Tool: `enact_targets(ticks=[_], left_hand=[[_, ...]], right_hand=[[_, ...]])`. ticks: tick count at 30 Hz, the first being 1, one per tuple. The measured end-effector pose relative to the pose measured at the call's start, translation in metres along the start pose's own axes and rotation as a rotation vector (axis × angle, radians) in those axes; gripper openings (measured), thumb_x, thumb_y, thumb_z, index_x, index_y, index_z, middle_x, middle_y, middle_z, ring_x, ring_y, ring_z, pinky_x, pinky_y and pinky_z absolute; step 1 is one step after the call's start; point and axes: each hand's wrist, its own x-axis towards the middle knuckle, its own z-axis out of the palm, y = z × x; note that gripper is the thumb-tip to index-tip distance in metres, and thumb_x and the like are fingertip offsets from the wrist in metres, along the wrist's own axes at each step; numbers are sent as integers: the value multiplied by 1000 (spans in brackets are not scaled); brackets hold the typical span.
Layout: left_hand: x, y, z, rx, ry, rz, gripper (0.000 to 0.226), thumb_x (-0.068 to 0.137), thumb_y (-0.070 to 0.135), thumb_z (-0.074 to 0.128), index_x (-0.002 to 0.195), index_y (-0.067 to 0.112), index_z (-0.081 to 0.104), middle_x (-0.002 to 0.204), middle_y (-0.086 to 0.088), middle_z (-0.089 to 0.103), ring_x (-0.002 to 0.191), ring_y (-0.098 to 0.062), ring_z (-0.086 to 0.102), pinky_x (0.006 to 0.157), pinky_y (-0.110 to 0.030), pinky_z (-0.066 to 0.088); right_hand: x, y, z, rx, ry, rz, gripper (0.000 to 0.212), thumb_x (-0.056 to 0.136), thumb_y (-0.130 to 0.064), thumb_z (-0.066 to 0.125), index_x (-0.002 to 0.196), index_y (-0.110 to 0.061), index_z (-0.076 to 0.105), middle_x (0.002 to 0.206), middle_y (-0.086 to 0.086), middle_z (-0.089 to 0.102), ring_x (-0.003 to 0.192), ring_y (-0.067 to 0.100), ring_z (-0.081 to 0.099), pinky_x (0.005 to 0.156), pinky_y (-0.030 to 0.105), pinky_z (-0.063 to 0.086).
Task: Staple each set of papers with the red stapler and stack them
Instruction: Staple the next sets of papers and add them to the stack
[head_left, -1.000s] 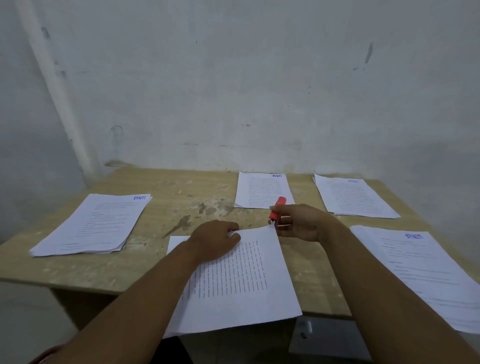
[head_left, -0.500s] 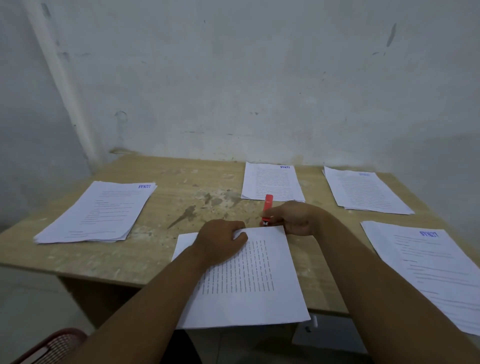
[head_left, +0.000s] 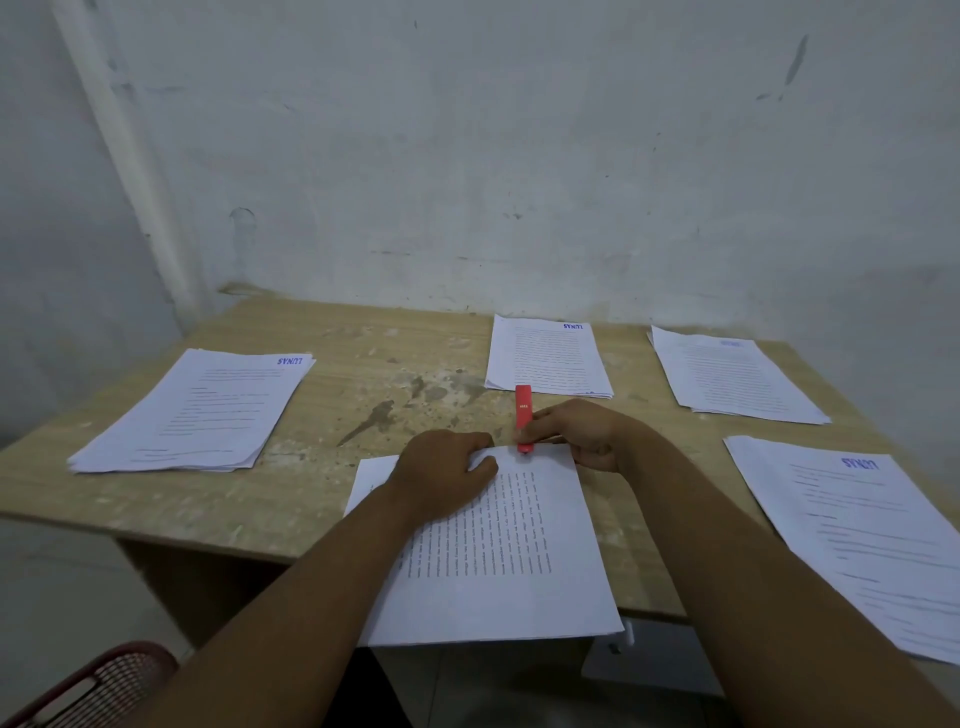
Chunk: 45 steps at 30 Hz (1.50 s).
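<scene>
A set of printed papers (head_left: 498, 561) lies on the wooden table (head_left: 322, 405) in front of me, its near edge hanging past the table's front. My left hand (head_left: 441, 475) presses flat on the set's top left part. My right hand (head_left: 576, 431) grips the small red stapler (head_left: 523, 410), whose mouth sits at the top edge of the papers. The stapler points away from me, lying nearly flat.
A thick paper stack (head_left: 197, 410) lies at the left. Two more sets lie at the back, one in the middle (head_left: 545, 356) and one at the right (head_left: 727, 379). Another set (head_left: 857, 535) lies at the right edge. A red mesh basket (head_left: 88, 686) sits below left.
My right hand swung the red stapler from tilted right to straight and brought its mouth down onto the papers' top edge. The left hand stayed pressed on the sheet. The camera tilted slightly.
</scene>
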Motion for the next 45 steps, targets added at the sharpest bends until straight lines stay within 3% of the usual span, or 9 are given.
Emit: enact_targets(ticks=[5,12,16,22,25,30,34,38,45], left_hand=[[-1,0,1,3,0,-1,19,99,40,58,96,28,71,67,13,55,64,-8,51,58,-17,28],[-1,-1,1,18,-3,-5,19,98,40,59,87,27,68,58,14,49,57,-5,48,56,-16,26],[0,-2,2,29,-15,-5,21,100,41,56,89,28,69,59,17,48,58,-1,48,57,-15,26],[1,-5,6,37,8,8,23,101,42,56,91,27,71,64,15,53,62,-7,48,58,-16,26],[1,-6,7,47,14,18,25,101,43,55,92,26,71,71,9,64,64,-7,50,60,-26,29],[1,-7,8,37,8,9,24,100,43,55,93,26,72,75,7,68,66,-8,53,62,-26,32],[1,-5,6,28,-3,4,22,101,41,56,93,27,71,66,13,55,65,-8,49,58,-19,27],[1,-5,6,39,7,8,23,101,42,55,95,27,72,74,8,66,68,-9,50,63,-26,29],[1,-6,6,26,10,13,21,100,41,57,94,28,73,73,9,66,66,-8,52,63,-26,32]], right_hand=[[4,3,3,4,40,-19,30,83,-11,86,109,2,80,111,20,79,105,41,76,97,51,61],[2,5,7,-9,60,12,36,79,-12,89,109,6,79,109,21,80,100,39,77,95,50,62],[4,5,11,-42,95,31,44,65,-8,91,106,6,80,107,21,80,105,43,76,97,56,60],[6,4,14,-15,159,37,24,79,5,78,103,10,78,102,21,81,96,40,77,96,56,61],[6,3,15,-15,173,45,20,77,5,77,97,7,80,102,21,80,98,41,76,97,58,60],[5,2,17,-27,188,52,9,70,3,81,78,-2,82,98,20,81,104,43,76,98,57,60],[10,4,15,-28,184,77,39,48,-3,84,87,3,82,101,22,80,105,44,76,98,61,59],[5,1,17,-27,181,72,29,57,2,83,86,4,81,101,24,80,106,46,75,97,62,59],[0,-2,20,-24,208,71,17,70,8,78,87,5,81,99,23,80,104,44,76,96,59,60]])
